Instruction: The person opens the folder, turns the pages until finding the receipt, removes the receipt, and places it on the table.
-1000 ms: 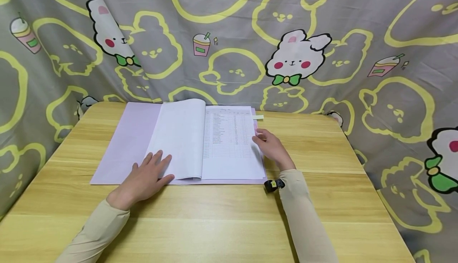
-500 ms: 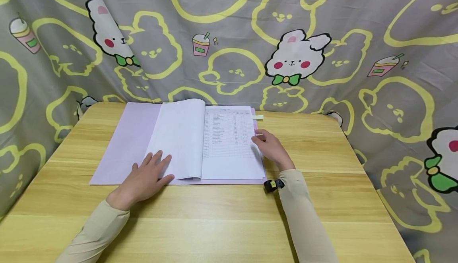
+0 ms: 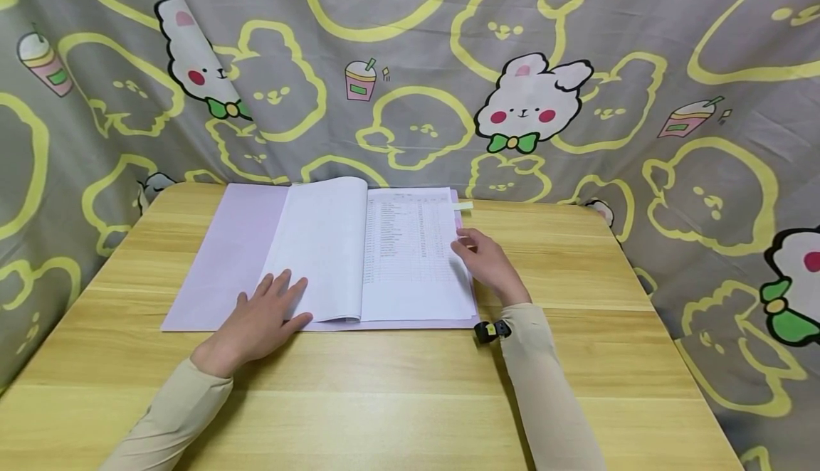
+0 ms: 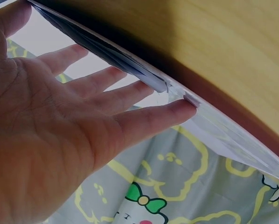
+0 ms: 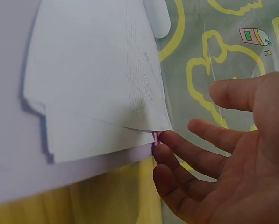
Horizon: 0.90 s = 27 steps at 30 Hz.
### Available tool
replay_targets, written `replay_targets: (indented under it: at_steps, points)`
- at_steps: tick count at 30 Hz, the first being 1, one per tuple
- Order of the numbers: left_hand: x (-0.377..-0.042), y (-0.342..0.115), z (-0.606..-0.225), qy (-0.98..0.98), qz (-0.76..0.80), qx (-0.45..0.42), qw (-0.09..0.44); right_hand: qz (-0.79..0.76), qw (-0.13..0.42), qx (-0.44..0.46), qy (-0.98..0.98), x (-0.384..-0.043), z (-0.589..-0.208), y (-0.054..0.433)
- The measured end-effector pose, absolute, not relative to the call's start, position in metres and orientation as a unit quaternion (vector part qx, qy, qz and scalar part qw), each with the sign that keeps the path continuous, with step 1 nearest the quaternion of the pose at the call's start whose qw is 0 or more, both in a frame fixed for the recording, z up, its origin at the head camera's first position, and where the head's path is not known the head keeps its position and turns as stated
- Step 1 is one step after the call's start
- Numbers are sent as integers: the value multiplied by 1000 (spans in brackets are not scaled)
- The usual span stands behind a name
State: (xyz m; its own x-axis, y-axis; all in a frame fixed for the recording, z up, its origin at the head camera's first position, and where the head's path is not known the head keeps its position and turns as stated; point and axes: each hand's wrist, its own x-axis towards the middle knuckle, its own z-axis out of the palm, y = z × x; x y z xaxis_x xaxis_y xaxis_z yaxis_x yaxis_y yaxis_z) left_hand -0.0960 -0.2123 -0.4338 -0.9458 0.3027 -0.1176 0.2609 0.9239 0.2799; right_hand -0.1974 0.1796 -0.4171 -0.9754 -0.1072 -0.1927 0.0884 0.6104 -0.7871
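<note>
A lilac folder lies spread on the table, holding a stack of white paper. Its turned-over blank pages curve up at the fold. On the right is a sheet with a printed table. My left hand rests with spread fingers on the lower left pages and folder cover, and its fingers reach over the sheets in the left wrist view. At the right edge of the paper, my right hand touches the sheets with its fingertips. Its thumb stands apart from the other fingers.
A pale sticky tab juts out from the upper right edge of the pages. Behind the wooden table hangs a grey patterned curtain. A small black device is strapped at the right wrist.
The right-hand sheet and the sticky tab have shifted slightly upward. My right hand's fingertips have risen a little at the page edge. The left hand stays in place.
</note>
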Motion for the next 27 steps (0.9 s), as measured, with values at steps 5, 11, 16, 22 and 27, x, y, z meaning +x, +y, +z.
replay_targets:
  at_steps: [5, 11, 16, 22, 27]
  points:
    - [-96, -213, -434, 978, 131, 144, 79, -445, 107, -5, 889, -197, -413, 179]
    - [-96, -213, -434, 978, 131, 145, 78, -446, 97, -12, 890, -196, -411, 178]
    - [-97, -213, -436, 977, 131, 147, 76, -457, 98, -11, 884, -195, -411, 176]
    - [-96, -213, -436, 978, 131, 145, 78, -469, 100, -3, 877, -196, -413, 176]
    - [-96, -213, -435, 977, 133, 144, 78, -468, 101, -7, 878, -196, -413, 176]
